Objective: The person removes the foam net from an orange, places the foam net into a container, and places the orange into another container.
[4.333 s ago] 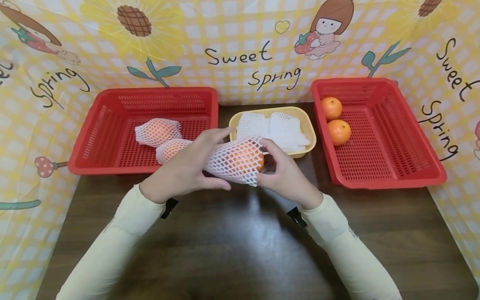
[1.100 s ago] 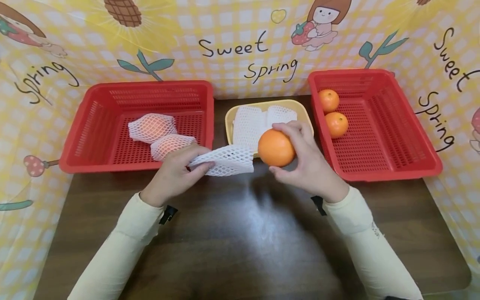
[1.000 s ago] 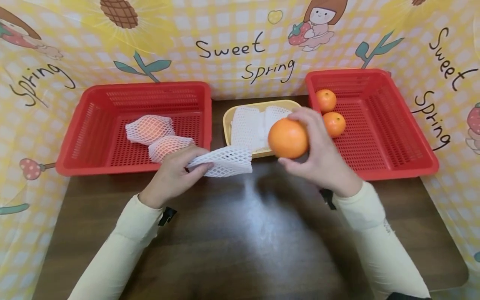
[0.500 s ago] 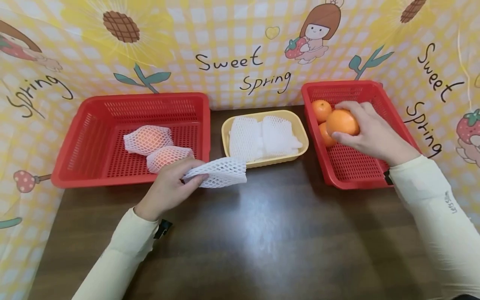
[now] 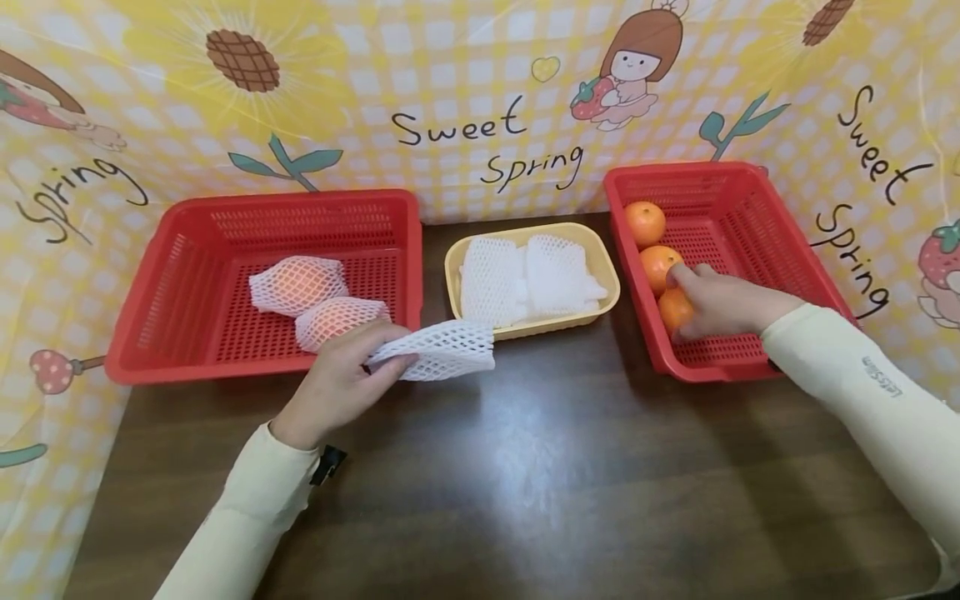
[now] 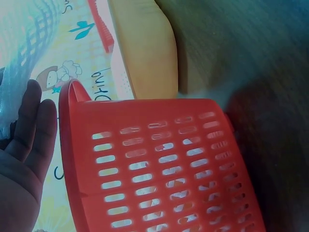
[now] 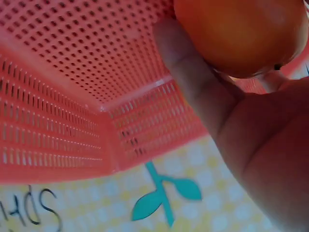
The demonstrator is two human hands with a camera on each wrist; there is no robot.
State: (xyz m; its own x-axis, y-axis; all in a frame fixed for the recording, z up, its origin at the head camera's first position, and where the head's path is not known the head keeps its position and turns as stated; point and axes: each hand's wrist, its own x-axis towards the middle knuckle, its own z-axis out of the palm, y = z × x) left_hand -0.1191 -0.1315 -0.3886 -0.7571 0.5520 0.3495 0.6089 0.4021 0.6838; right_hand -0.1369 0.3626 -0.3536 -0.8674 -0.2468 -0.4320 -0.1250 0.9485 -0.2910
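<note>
My left hand (image 5: 337, 379) pinches a flattened white foam fruit net (image 5: 446, 350) above the table, its mesh end pointing right. In the left wrist view, the net (image 6: 26, 53) shows by the fingers. Inside the right red basket (image 5: 720, 372), my right hand (image 5: 723, 302) grips an orange (image 5: 675, 312) low against the basket's left side. The right wrist view shows that orange (image 7: 241, 34) between thumb and fingers. Two bare oranges, one farther back (image 5: 645, 223) and one nearer (image 5: 661, 267), lie along the same wall, the nearer beside the held one.
A left red basket (image 5: 217, 369) holds two net-wrapped fruits, one behind (image 5: 298, 283) and one in front (image 5: 341, 321), the latter partly behind my left hand. Between the baskets stands a yellow tray (image 5: 612, 271) with white foam nets (image 5: 491, 283). A patterned cloth (image 5: 465, 75) rises behind.
The orange has come out of the foam net; my right hand has carried it right and lowered it into the right basket. My left hand keeps the collapsed net near the same place.
</note>
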